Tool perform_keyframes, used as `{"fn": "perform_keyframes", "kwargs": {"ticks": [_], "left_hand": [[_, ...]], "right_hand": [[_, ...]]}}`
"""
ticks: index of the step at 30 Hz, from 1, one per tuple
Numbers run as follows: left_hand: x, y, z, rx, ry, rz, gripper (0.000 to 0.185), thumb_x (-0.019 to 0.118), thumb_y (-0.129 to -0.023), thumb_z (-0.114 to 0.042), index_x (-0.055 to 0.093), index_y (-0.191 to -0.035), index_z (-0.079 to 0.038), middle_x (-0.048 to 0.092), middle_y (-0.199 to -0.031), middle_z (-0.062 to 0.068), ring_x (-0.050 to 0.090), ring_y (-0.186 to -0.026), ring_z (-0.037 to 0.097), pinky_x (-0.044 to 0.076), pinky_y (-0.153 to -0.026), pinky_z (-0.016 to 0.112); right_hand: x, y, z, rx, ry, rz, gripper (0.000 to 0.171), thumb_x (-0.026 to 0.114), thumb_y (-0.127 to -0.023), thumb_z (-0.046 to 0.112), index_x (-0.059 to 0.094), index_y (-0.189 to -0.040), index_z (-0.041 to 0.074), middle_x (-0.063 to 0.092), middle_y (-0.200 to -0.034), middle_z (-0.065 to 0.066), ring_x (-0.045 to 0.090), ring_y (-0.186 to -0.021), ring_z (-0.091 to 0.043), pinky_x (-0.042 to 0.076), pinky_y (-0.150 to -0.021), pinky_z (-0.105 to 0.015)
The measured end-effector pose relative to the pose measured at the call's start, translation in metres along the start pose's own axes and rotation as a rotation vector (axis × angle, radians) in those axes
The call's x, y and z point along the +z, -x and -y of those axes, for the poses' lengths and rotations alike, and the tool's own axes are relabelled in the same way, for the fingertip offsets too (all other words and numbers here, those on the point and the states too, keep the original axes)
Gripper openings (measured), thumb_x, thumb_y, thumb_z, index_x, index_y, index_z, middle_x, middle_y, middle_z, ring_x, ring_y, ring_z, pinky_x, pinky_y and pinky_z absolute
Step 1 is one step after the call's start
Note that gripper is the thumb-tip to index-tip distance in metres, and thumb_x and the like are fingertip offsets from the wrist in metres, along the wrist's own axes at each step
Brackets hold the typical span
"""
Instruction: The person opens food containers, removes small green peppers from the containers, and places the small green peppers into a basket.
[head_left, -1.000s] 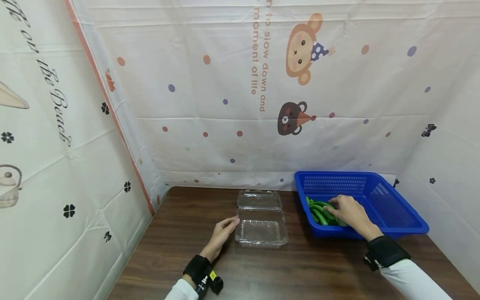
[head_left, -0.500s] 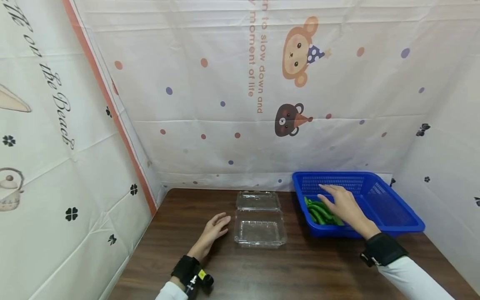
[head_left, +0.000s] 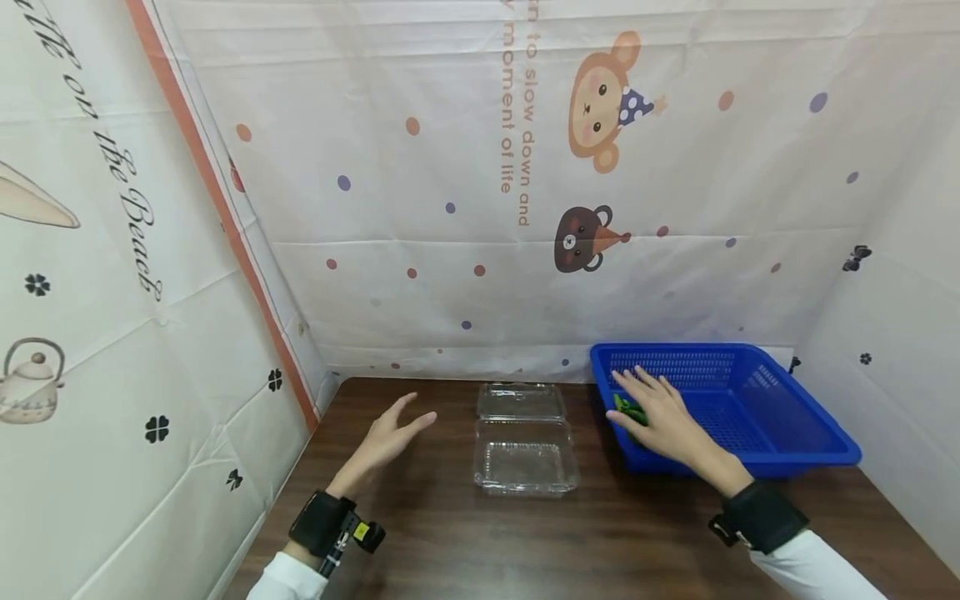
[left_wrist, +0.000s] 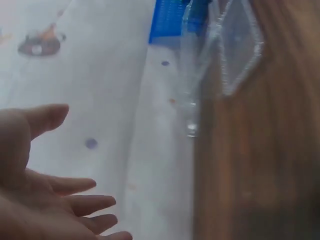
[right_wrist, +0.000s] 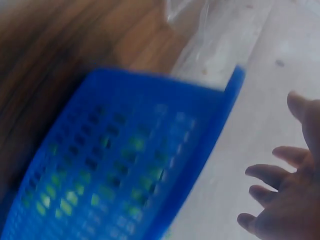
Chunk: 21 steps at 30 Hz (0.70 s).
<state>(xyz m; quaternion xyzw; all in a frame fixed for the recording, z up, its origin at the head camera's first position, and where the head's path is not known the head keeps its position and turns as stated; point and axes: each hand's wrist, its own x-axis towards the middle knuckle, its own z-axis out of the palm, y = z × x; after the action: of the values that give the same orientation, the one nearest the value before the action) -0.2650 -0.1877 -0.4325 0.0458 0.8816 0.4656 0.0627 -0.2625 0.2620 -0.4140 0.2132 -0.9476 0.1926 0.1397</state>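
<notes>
My left hand (head_left: 382,442) hovers over the table, fingers spread and holding nothing, to the left of a clear plastic clamshell box (head_left: 525,479). That box lies with its lid (head_left: 521,401) laid back toward the wall. On the right, my right hand (head_left: 663,423) is spread above the left end of a blue plastic basket (head_left: 780,458), nothing in its grasp. Green chili peppers (head_left: 628,408) lie in that end of the basket, mostly hidden by the hand. In the right wrist view, green shows through the holes of the basket wall (right_wrist: 115,150).
The dark wooden table (head_left: 480,550) meets a white printed cloth wall (head_left: 420,308) at its back edge. More white cloth (head_left: 907,333) rises on the right, close to the basket.
My left hand has let go of the clamshell box's edge and moved left, its fingers spreading. The right hand has lifted off the chili peppers and opened flat above them.
</notes>
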Motion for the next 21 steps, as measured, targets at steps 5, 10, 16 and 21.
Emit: {"fn": "perform_keyframes", "kwargs": {"ticks": [5,10,16,21], "left_hand": [[0.006,-0.003,-0.017,0.234,-0.162,0.011,0.091,0.073,-0.093,-0.045,0.026,-0.163,-0.011,0.017,-0.170,0.021,0.014,-0.157,0.045,0.023,-0.121,0.077],[0.015,-0.011,-0.016,0.444,-0.305,0.079,0.101,0.078,-0.088,-0.045,0.021,-0.165,-0.012,0.021,-0.170,0.017,0.012,-0.159,0.039,0.012,-0.128,0.070],[0.021,-0.006,-0.015,0.494,-0.401,0.125,0.094,0.065,-0.098,-0.049,0.010,-0.166,-0.017,0.017,-0.172,0.007,0.004,-0.161,0.030,-0.004,-0.131,0.062],[0.029,-0.004,-0.017,0.572,-0.500,0.074,0.093,0.066,-0.096,-0.052,0.013,-0.166,-0.019,0.017,-0.171,0.004,0.003,-0.161,0.029,-0.003,-0.131,0.063]], "right_hand": [[0.020,0.003,0.018,-0.062,-0.033,0.040,0.074,0.070,-0.097,0.040,0.042,-0.156,0.007,0.038,-0.160,-0.026,0.026,-0.152,-0.050,0.018,-0.121,-0.076],[0.038,0.008,0.030,-0.133,-0.047,0.014,0.075,0.073,-0.093,0.041,0.043,-0.157,0.014,0.036,-0.163,-0.023,0.025,-0.154,-0.046,0.017,-0.122,-0.074],[0.049,0.009,0.040,-0.200,-0.046,-0.021,0.077,0.076,-0.091,0.039,0.043,-0.157,0.018,0.025,-0.167,-0.025,0.011,-0.160,-0.036,0.006,-0.130,-0.065],[0.053,0.011,0.041,-0.241,-0.028,-0.028,0.077,0.074,-0.092,0.042,0.042,-0.158,0.020,0.026,-0.167,-0.024,0.001,-0.162,-0.024,-0.002,-0.133,-0.058]]}}
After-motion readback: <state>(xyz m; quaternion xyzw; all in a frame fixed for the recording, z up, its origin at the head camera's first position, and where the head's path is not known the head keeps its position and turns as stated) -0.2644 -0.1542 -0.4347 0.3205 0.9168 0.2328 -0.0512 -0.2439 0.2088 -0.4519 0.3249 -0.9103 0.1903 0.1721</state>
